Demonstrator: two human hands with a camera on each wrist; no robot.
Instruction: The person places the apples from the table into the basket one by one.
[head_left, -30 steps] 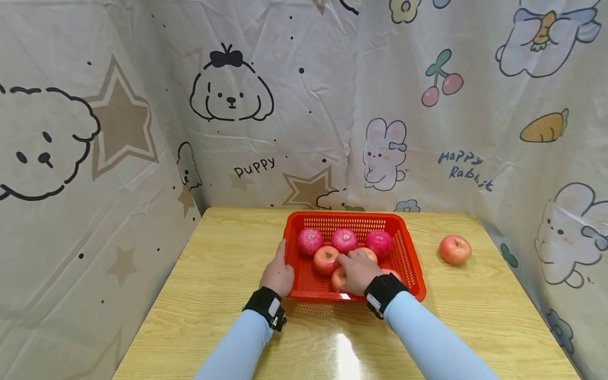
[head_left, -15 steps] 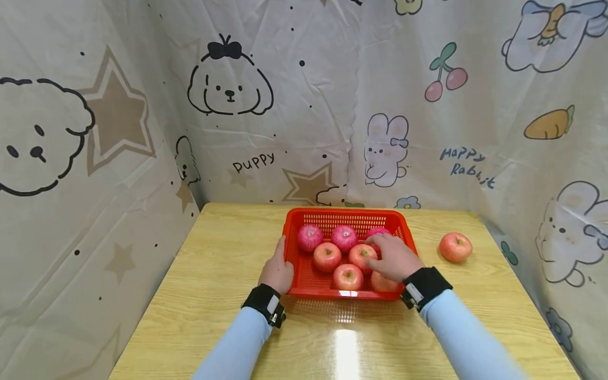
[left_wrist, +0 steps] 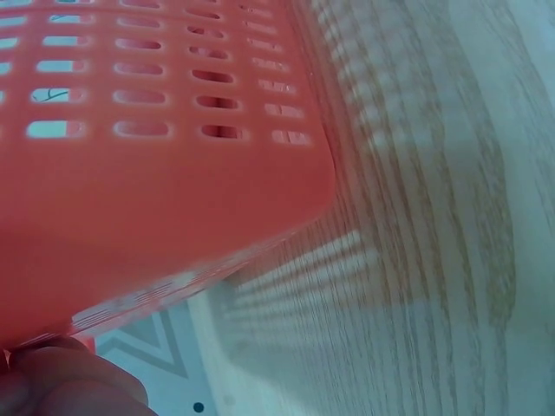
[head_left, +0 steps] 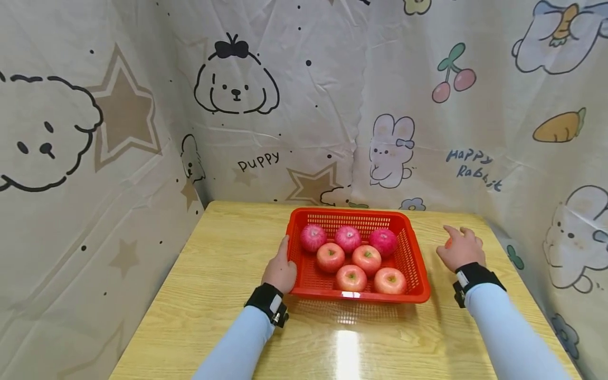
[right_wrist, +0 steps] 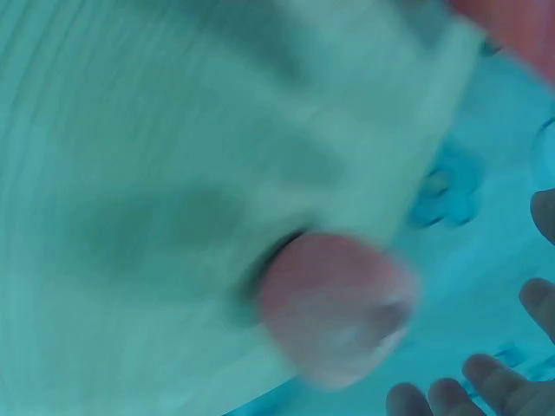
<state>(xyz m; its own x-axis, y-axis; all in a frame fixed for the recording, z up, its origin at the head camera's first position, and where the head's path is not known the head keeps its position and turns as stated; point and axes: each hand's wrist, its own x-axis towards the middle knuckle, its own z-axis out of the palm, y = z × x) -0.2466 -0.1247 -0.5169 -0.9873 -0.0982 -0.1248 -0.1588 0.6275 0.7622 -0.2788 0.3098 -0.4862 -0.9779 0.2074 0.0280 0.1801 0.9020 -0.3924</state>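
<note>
In the head view a red plastic basket (head_left: 418, 258) sits on the table. Three deep pink apples (head_left: 348, 239) line its far side, and several paler red apples (head_left: 367, 259) lie nearer the front. My left hand (head_left: 280, 272) grips the basket's left rim; its curled fingers (left_wrist: 78, 381) show under the edge in the left wrist view. Over to the right, my right hand (head_left: 462, 250) hovers with spread fingers above a loose apple (right_wrist: 334, 308). From the head camera that hand covers most of this apple. The right wrist view, blurred, shows the fingertips apart from it.
The basket and loose apple stand on a light wooden table (head_left: 228, 253). A printed cloth (head_left: 304, 105) with cartoon animals hangs behind the table and along both sides. Glare shows on the front of the tabletop.
My right hand has left the apples in the basket's front right and moved right, over the loose apple. The left hand stays at the left rim.
</note>
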